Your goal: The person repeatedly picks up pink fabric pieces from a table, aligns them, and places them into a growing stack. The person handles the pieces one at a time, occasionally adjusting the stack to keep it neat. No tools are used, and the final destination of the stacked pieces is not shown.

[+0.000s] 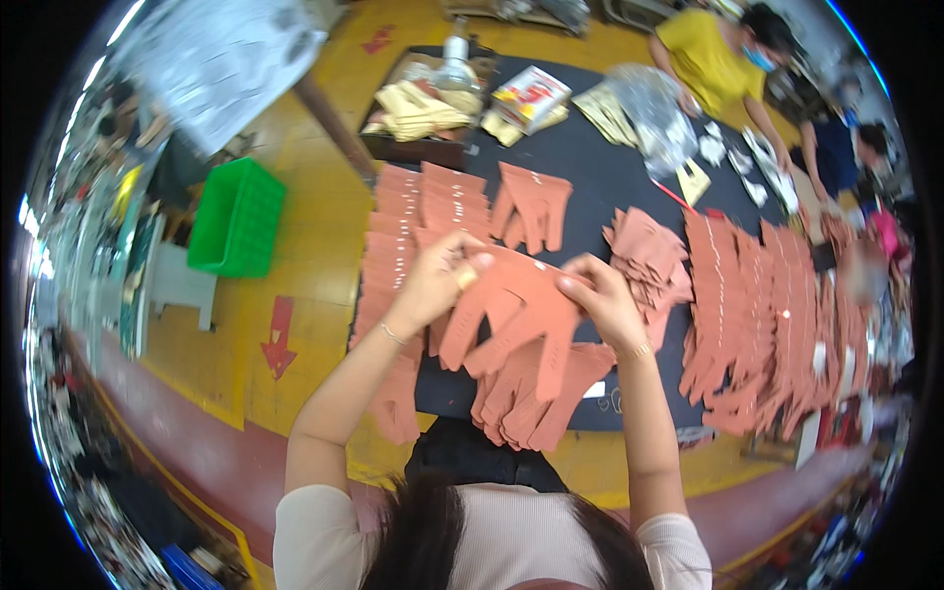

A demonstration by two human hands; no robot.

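Note:
Between my two hands hangs a flat salmon-pink glove piece (531, 305), its cut fingers pointing down toward me. My left hand (438, 282) pinches its upper left corner between thumb and fingers. At the upper right corner my right hand (608, 303) grips it the same way. Below the held piece lies a fanned stack of like glove pieces (526, 418) at the table's near edge. Long overlapping rows of them (396, 221) run along the left side, partly behind my left hand. Just beyond the held piece rests a small group of pieces (536, 197).
More glove stacks (644, 251) and long rows (747, 305) cover the dark table's (590, 206) right side. At its far side are a box of cream pieces (418, 113) and a plastic bag (654, 118). A person in yellow (713, 59) works there. A green crate (236, 218) stands left.

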